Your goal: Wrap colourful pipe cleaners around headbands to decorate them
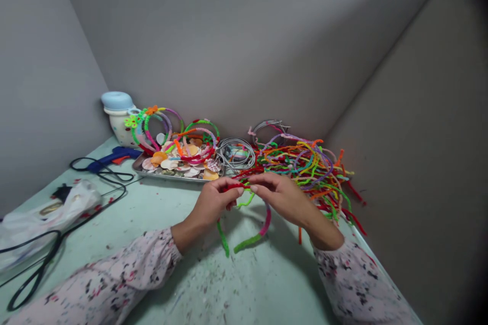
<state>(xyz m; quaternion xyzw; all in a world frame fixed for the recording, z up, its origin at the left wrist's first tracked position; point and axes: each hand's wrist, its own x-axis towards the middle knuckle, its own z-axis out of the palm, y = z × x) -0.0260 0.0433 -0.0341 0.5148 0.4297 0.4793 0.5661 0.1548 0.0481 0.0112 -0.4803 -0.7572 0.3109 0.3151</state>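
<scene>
My left fingers [233,194]: pinched closed on red fuzzy strand [241,186] | my right fingers [261,190]: pinched closed just beside, same strand | headband [266,221]: below both, 2 green ends downward, over surface [183,289] | beyond: shell tray [173,180], wire coil [249,155] | right: pipe-cleaner pile [316,170] | left: glue gun [109,158]

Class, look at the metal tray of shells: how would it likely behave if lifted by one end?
The metal tray would probably stay stiff, judging by its shiny rim. It may feel fairly heavy, being piled with shells. The shells and the fuzzy headbands on top look loose, so they would likely slide over the low rim.
</scene>
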